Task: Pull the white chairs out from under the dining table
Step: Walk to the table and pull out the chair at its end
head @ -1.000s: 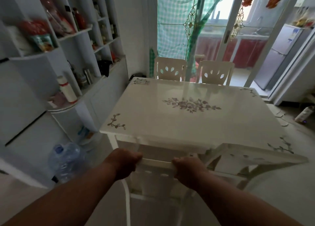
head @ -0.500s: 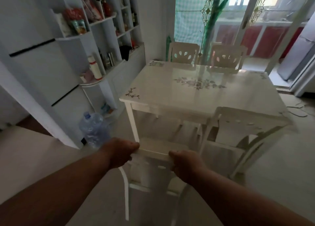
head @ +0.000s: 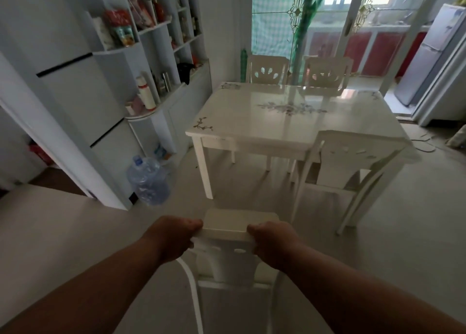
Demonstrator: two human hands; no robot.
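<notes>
A white chair stands on the floor in front of me, well clear of the white dining table. My left hand grips the left end of its top rail and my right hand grips the right end. A second white chair sits tucked at the table's near right side. Two more white chairs stand at the far side against the table edge.
A large water bottle stands on the floor left of the table, beside white shelving full of bottles and packets. A glass door and a fridge lie beyond the table. Open floor spreads to my left and right.
The chair in my hands has come back out from under the table towards me, and I have stepped back, so the table now lies farther away.
</notes>
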